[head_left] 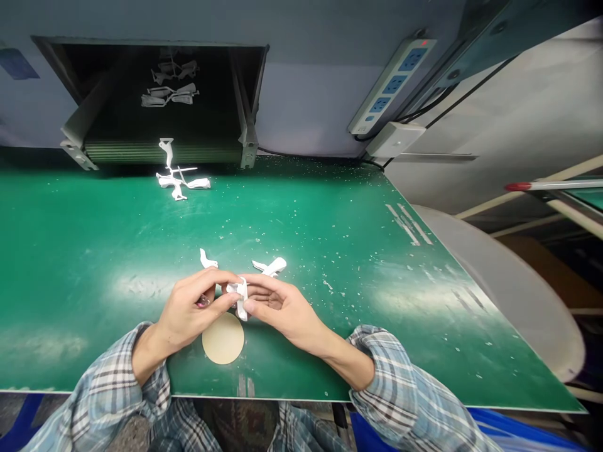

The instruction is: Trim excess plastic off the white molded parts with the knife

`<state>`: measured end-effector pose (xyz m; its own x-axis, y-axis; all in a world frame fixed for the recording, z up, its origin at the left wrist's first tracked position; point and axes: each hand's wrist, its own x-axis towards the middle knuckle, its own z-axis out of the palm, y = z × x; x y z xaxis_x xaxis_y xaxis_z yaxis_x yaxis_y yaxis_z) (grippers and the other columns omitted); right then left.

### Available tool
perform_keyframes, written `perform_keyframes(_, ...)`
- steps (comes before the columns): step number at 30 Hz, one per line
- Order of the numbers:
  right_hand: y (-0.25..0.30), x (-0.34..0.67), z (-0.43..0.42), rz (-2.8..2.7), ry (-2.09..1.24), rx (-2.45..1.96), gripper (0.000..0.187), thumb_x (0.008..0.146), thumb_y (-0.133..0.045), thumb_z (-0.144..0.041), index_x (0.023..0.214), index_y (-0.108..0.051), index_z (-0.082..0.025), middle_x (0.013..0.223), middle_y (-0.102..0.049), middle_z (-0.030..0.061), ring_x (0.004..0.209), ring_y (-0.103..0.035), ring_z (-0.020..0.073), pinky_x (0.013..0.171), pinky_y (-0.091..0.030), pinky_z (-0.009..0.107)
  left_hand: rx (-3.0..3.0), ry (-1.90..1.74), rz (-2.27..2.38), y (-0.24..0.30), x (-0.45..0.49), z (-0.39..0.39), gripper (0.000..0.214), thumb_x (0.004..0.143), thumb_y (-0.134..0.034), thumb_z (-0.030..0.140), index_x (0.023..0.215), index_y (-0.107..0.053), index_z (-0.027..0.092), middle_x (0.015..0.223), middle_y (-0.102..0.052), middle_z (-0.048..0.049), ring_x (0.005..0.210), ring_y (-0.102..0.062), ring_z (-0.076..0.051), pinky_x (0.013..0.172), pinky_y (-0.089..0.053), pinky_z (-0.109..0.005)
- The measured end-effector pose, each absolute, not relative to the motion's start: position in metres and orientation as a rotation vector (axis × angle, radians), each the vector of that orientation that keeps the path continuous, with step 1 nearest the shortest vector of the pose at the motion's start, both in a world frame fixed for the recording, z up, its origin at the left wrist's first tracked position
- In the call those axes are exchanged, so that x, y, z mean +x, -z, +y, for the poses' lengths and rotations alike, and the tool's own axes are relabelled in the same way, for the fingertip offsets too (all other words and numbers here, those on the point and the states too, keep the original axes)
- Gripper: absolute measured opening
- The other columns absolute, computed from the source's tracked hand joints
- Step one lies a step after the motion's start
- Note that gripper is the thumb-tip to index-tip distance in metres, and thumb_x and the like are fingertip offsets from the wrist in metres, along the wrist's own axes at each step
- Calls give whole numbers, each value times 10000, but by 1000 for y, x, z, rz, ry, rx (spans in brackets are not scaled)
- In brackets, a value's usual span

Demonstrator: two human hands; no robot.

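My left hand (195, 307) and my right hand (277, 307) meet over the green table (330, 251), fingers pinched together on one small white plastic part (239, 296). A pinkish bit shows under my left fingers; I cannot make it out. Two more white parts lie just beyond my hands, one on the left (207, 259) and one on the right (270, 266). A round beige disc (223, 340) lies on the table right below my hands.
A cluster of white parts (178, 177) lies at the mouth of a dark conveyor belt (160, 147), with further parts (170, 88) up on it. A power strip (393, 85) hangs at the back right. A white round surface (513, 282) borders the table's right edge.
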<state>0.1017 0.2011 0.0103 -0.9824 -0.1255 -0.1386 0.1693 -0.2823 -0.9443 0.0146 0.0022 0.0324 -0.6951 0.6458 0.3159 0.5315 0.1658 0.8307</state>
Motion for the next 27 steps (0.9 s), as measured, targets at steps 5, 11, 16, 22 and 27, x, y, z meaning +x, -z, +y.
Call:
perform_keyframes(5, -11, 101, 201, 1531, 2428, -53, 572, 919, -805, -409, 1405, -600, -189, 996, -762, 62, 834, -726, 158, 813, -592, 334, 1294, -1478, 2344, -29, 3, -1, 176, 1031, -629, 266, 1144, -758, 227, 960, -750, -55, 781, -654, -158, 719, -499, -261)
perform_keyframes(11, -11, 99, 203, 1468, 2471, -63, 386, 981, -738, -415, 1239, -568, -183, 871, -697, 9, 735, -694, 129, 721, -556, 289, 1126, -718, 2835, -18, -30, -19, 543, 963, -469, 103, 1460, -580, 293, 1523, -587, -54, 1118, -695, -230, 849, -554, -318)
perform_keyframes(16, -4, 97, 201, 1469, 2448, 13, 372, 979, -732, -451, 1173, -541, -198, 843, -660, -5, 663, -679, 132, 596, -538, 264, 1090, -489, 2789, -7, -38, -23, 397, 976, -482, 137, 1283, -668, 307, 1394, -652, -34, 949, -728, -222, 696, -530, -296)
perform_keyframes(22, -6, 95, 199, 1487, 2538, 77, 500, 962, -749, -435, 1379, -544, -251, 1016, -658, 31, 796, -691, 152, 702, -586, 310, 1114, -799, 2831, -13, -28, -18, 173, 1060, -541, 319, 1159, -667, 254, 1068, -704, -18, 839, -673, -166, 732, -499, -254)
perform_keyframes(27, -13, 94, 186, 1432, 2652, 116, 626, 819, -891, -389, 1356, -593, -268, 1093, -633, 35, 872, -653, 146, 716, -567, 270, 1271, -1263, 2652, -23, 13, -4, 172, 1070, -556, 342, 1117, -687, 241, 1016, -706, -16, 805, -641, -141, 699, -476, -228)
